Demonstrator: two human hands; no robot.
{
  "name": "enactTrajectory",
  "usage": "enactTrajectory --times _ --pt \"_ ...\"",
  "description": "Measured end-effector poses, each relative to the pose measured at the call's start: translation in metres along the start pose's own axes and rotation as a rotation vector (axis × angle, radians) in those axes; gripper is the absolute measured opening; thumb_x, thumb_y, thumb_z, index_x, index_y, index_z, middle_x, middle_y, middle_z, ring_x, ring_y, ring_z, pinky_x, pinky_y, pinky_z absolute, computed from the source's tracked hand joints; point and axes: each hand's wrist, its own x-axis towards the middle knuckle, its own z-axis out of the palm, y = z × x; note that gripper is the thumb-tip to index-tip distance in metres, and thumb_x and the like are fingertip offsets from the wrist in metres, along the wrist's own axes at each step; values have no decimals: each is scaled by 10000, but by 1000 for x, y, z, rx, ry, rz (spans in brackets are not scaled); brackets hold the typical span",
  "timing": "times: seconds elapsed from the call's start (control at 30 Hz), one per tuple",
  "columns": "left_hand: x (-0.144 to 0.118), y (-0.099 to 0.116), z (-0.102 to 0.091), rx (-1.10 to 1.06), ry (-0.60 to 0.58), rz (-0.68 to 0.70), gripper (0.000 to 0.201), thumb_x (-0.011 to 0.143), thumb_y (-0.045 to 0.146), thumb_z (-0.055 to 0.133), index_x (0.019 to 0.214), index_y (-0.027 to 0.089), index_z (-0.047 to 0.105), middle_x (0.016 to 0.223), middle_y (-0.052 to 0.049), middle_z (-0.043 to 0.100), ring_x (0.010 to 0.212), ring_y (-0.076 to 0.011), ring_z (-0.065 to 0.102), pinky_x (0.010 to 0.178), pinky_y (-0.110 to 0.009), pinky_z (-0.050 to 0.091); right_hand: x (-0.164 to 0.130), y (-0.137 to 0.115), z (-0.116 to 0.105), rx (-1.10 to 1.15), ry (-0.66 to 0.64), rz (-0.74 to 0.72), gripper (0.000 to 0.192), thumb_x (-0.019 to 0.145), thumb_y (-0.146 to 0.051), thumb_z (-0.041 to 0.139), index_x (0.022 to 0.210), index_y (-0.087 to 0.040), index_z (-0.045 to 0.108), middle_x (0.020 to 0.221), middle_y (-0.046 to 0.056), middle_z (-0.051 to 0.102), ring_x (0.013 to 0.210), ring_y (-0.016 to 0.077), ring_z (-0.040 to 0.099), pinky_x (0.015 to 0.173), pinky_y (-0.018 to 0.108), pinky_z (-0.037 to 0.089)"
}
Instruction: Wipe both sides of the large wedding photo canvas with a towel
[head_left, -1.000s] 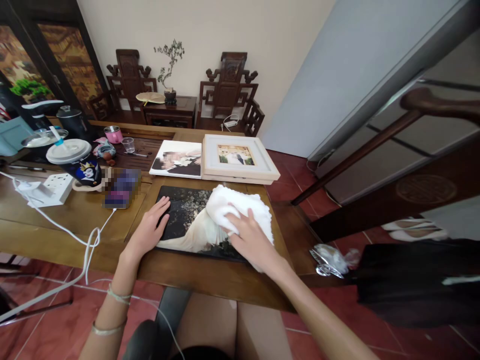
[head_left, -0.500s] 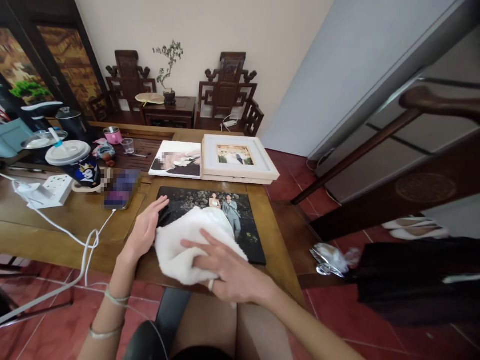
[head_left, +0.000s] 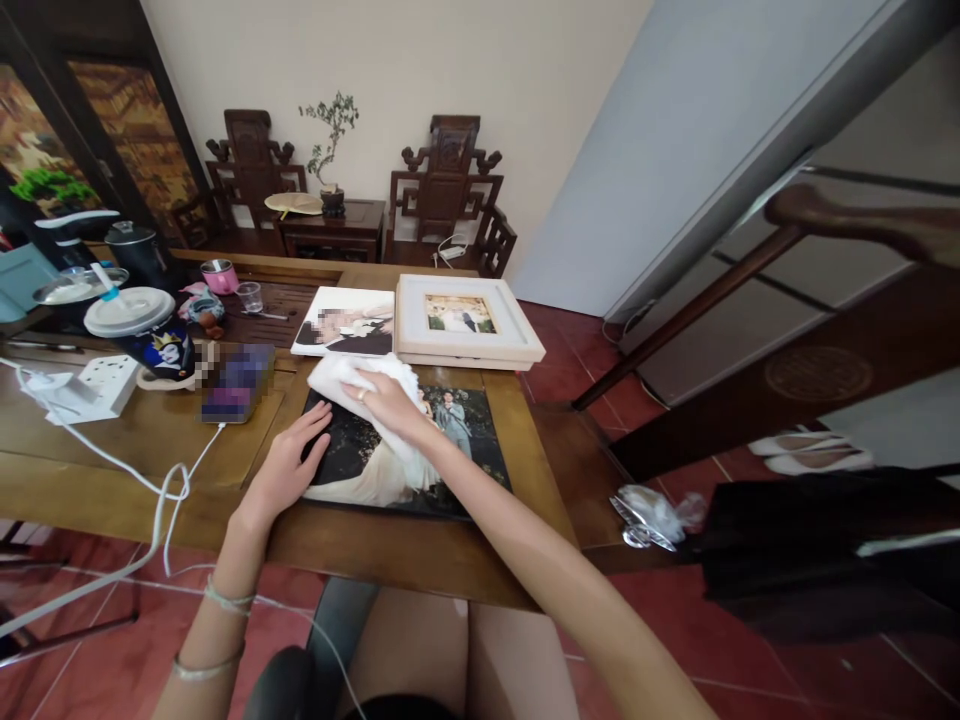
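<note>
A dark photo panel (head_left: 487, 460) showing two people in wedding clothes lies flat near the table's front edge. My right hand (head_left: 386, 405) presses a white cloth (head_left: 334, 378) against the panel's upper left part, fingers bent over the fabric. The cloth and my forearm cover some of the picture. At the panel's left edge rests my left hand (head_left: 289, 465), fingers stretched out and apart, holding nothing.
Behind the panel lie a white-edged photo print (head_left: 330, 325) and a pale framed photo (head_left: 517, 320). To the left are a phone (head_left: 236, 385) with a cable, a lidded cup (head_left: 161, 340) and a power strip (head_left: 109, 385). A wooden chair (head_left: 720, 390) stands at the right.
My right hand has moved the cloth from the panel's near side up to its far left corner, uncovering the lower part of the picture. My left hand stays at the left edge.
</note>
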Motion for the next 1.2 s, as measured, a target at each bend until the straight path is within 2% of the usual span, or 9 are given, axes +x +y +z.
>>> enactTrajectory --times 0.17,0.27,0.43,0.57,0.73,0.87,1.0,1.1,1.2 --pt "0 -2 -2 3 -2 -12 431 939 396 423 1237 144 607 1363 -125 544 1298 -255 475 1107 -455 357 4 0 -1 23 -38 -22 425 888 -425 521 1246 -214 613 1374 36 536 1338 273 394 1124 432 258" --pt "1 0 -3 5 -13 -10 429 943 385 417 1251 146 596 1375 -116 533 1313 -252 457 1113 -462 346 -22 22 -24 9 -29 2 426 863 -466 543 1218 -247 635 1386 15 522 1375 306 319 1126 478 241" --pt "1 1 -2 -1 -10 11 420 947 360 408 1240 131 603 1369 -117 540 1321 -243 447 1113 -447 349 -62 65 -72 -50 95 89 416 874 -433 497 1188 -202 645 1329 70 576 1327 343 393 1100 547 262" --pt "3 -1 -1 9 -4 13 409 936 360 424 1209 134 627 1353 -123 554 1304 -251 468 1108 -452 355 -87 78 -79 -105 173 134 353 849 -393 517 1099 -197 672 1284 88 608 1366 374 313 1100 596 228" --pt "8 -3 -1 -3 -5 -20 394 909 354 464 1163 120 653 1313 -137 586 1275 -261 500 1102 -450 363 -140 45 -56 -234 12 -41 196 818 -219 507 907 -200 680 1281 87 608 1396 327 266 1128 575 208" --pt "7 -3 -1 -19 1 -30 382 905 345 474 1156 120 655 1312 -135 588 1276 -256 501 1102 -441 363 -173 4 -48 -174 -254 -144 235 810 -162 514 955 -233 684 1312 48 593 1356 277 364 1164 529 141" --pt "4 -1 0 -23 11 -13 370 921 333 450 1160 134 650 1324 -124 581 1287 -245 489 1101 -438 365 -169 5 -53 -93 -326 -78 267 841 -252 537 1065 -237 681 1318 47 588 1372 308 323 1134 538 238" --pt "3 -1 1 -23 20 -2 359 925 320 448 1160 136 648 1326 -125 579 1288 -240 488 1097 -434 371 -144 33 -61 -97 -170 56 317 850 -403 552 1080 -232 685 1322 65 583 1386 348 275 1085 569 310" --pt "2 -2 2 -28 26 5 357 923 317 453 1162 135 647 1326 -128 579 1290 -239 486 1097 -429 371 -110 63 -74 -122 13 138 393 824 -466 577 1119 -227 678 1347 79 559 1347 357 357 1087 565 298"
